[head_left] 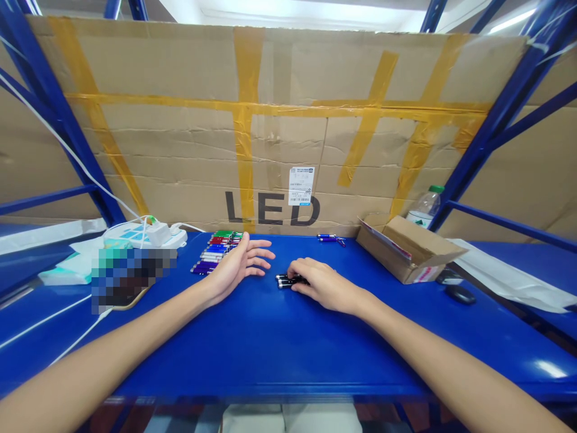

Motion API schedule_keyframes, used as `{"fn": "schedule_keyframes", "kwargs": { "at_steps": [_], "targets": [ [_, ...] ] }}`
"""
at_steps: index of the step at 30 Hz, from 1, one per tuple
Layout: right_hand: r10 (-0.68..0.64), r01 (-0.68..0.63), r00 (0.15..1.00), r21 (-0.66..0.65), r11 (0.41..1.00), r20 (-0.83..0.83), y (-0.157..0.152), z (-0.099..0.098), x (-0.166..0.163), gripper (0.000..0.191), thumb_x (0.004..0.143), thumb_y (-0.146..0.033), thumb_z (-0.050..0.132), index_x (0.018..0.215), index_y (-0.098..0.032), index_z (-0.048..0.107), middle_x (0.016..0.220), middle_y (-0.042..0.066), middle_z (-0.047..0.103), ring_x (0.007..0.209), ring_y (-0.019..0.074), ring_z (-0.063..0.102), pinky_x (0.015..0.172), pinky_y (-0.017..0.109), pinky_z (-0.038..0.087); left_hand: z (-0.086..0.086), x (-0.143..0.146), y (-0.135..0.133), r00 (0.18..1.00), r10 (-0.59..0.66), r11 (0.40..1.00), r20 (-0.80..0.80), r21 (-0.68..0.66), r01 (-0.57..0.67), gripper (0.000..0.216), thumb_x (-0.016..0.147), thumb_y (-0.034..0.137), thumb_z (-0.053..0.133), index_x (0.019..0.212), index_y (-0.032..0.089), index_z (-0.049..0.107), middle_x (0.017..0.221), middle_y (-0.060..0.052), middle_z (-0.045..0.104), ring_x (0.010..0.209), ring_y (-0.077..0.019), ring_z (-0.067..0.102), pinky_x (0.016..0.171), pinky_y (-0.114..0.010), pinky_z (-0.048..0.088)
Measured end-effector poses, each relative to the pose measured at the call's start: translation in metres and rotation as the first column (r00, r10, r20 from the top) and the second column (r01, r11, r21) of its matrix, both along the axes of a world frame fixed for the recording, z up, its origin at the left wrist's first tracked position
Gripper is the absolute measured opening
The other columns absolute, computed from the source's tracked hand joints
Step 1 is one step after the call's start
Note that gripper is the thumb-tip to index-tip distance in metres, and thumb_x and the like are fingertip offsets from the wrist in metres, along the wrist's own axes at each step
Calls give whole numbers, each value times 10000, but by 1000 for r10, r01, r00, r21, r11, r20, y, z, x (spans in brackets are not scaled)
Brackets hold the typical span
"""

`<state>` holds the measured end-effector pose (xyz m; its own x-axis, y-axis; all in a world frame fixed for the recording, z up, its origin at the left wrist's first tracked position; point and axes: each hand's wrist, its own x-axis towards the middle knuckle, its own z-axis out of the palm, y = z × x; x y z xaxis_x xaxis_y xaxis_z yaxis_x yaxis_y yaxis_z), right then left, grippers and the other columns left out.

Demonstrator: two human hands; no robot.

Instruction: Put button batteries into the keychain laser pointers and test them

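a glossy blue counter [252,355] fills the lower view, its front edge running just above the person's lap [293,418]. along its back edge stands a tall cardboard panel [180,150], crossed with yellow tape [246,144] and printed with large black letters [262,208] beside a white label [301,185]. blue metal posts [74,138] slope up at both sides, and a strip light [514,20] shows at the upper right.

the right hand [322,282] rests near the middle of the counter, its fingers closed around black cylinders [283,281] whose silver-tipped ends poke out to the left; how many are under the palm cannot be told. the left hand [232,267] is held open, fingers apart and holding nothing, beside a column of coloured cylinders [215,248] toward the back edge, left of centre; whether it touches them cannot be told. right of centre, close to the back edge, lie some blue cylinders [327,238].

toward the back right corner sits an open cardboard box [421,234], with a green-capped bottle [424,210] behind it and a black mouse [460,294] just beside it. toward the back left corner are a white power strip [171,237], cables and a partly masked dark device [128,294].
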<state>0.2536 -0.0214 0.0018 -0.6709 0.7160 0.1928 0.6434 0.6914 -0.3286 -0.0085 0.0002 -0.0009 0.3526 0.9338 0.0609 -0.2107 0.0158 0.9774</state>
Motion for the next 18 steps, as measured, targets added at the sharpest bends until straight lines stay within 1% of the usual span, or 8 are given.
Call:
{"fn": "schedule_keyframes", "kwargs": {
  "at_steps": [6, 10, 18],
  "targets": [
    [24, -24, 999, 23, 999, 22, -2, 3, 0, 126, 1035, -150, 662, 1142, -213, 652, 1161, 76, 716, 1103, 254, 650, 953, 371, 509, 0, 0, -1, 1000, -1, 1000, -6, 7, 1, 705, 1044, 745, 454, 1295, 146, 728, 1171, -165, 763, 931, -229, 716, 778, -312, 590],
    [47, -49, 998, 52, 997, 42, -1, 4, 0, 152, 1046, -153, 636, 1180, -225, 656, 1181, 79, 715, 1117, 260, 649, 970, 384, 512, 0, 0, -1, 1000, -2, 1000, 2, 7, 2, 711, 1038, 749, 463, 1295, 140, 726, 1170, -171, 763, 921, -227, 717, 772, -312, 587],
    [58, -60, 998, 58, 997, 34, -1, 3, 0, 159, 1056, -163, 625, 1192, -231, 669, 1187, 75, 724, 1126, 258, 647, 980, 386, 507, -1, -1, 0, 1000, -11, 1000, 0, 9, 11, 712, 1038, 751, 462, 1299, 143, 727, 1175, -168, 763, 932, -226, 720, 782, -313, 593]
  ]
}}
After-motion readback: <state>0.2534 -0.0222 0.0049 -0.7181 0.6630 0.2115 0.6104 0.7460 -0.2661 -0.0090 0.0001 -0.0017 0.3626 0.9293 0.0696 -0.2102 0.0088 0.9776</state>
